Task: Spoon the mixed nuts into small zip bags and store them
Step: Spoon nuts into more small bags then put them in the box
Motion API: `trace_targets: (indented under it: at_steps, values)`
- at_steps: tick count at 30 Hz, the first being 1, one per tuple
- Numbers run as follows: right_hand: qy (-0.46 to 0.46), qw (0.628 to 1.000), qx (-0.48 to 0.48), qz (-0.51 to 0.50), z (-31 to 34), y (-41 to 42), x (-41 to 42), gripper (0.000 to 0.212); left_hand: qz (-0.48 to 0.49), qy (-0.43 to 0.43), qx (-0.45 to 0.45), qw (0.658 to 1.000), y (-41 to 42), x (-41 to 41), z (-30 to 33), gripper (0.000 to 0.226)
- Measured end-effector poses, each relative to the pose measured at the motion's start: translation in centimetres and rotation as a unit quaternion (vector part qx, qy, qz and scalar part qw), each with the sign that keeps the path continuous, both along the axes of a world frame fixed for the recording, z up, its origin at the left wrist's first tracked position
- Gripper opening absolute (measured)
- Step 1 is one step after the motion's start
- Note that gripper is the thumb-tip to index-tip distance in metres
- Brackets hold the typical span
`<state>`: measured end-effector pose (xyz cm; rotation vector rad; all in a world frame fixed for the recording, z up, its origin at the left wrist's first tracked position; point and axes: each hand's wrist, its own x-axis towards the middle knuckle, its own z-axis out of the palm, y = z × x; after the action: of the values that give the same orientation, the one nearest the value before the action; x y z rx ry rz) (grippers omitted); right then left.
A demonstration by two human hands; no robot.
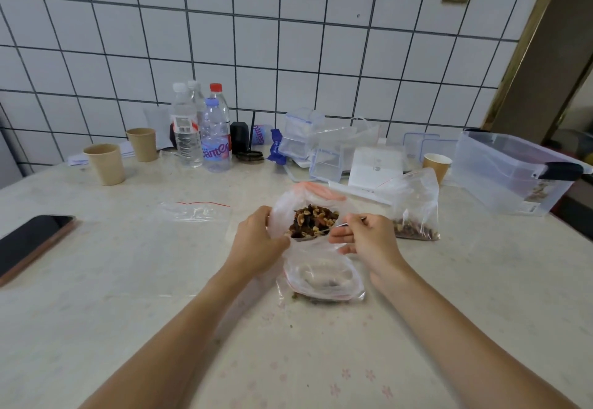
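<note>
The left hand (259, 242) is gripping the near-left rim of the big bag (321, 203) of mixed nuts (313, 220), fingers curled into the plastic and holding its mouth wide, while the right hand (362, 237) is pinching a thin metal spoon (345, 224) whose bowl is reaching into the nuts from the right. Just below both hands a small zip bag (324, 280) is lying on the table (128, 296), its red-lined mouth gaping toward the camera; what is inside it is hard to make out through the creased plastic, though a few dark bits are showing at its near edge. To the right, a second small bag with nuts (415, 213) is standing close beside the right hand, and to the left an empty flat zip bag (195, 211) is lying apart from the work. The table is offering wide bare room in front and on both sides of the arms. A phone (32, 242) is lying at the far left, its near end cut off by the frame edge. Along the tiled wall three paper cups (106, 163) are standing, four water bottles (186, 129) are crowding together, one largely hidden behind the others, and a clear storage bin (510, 171) is sitting at the right, its corner running out of view. The heap of clear boxes (308, 139) between them is overlapping too much for counting.
</note>
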<state>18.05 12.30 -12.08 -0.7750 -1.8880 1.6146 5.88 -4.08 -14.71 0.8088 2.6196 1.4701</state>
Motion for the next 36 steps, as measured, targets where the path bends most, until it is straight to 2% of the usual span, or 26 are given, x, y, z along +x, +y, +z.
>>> trace_targets:
  at_steps: [5, 9, 12, 17, 23, 31, 36]
  values:
    - [0.003, 0.999, -0.004, -0.045, -0.2, -0.4, -0.8, 0.026, -0.013, -0.007, 0.011, 1.000, 0.0, 0.2, 0.4, 0.046]
    - [0.011, 0.997, 0.015, -0.072, -0.4, -0.3, -0.7, 0.026, -0.011, -0.011, 0.039, 0.999, -0.2, 0.3, 0.7, 0.041]
    - [0.002, 0.998, 0.049, -0.044, -0.6, -0.5, -0.7, 0.027, -0.017, -0.016, 0.054, 0.998, -0.1, 0.5, 0.9, 0.039]
    - [-0.002, 0.999, 0.025, -0.034, -1.0, 0.0, -1.0, 0.024, -0.025, -0.024, 0.058, 0.998, -0.2, 0.6, 0.8, 0.038]
    - [0.011, 0.995, 0.094, -0.005, -1.5, 0.3, -0.9, 0.023, -0.004, -0.025, 0.058, 0.998, -0.3, -0.1, 0.7, 0.039]
    - [0.046, 0.999, -0.010, 0.012, -1.0, 0.9, 0.1, 0.019, 0.035, 0.000, 0.093, 0.995, -0.2, -0.4, 0.4, 0.042]
    - [0.052, 0.999, 0.013, 0.008, -0.4, 1.2, 0.6, 0.019, 0.054, 0.012, 0.092, 0.994, -0.2, -0.5, 0.2, 0.041]
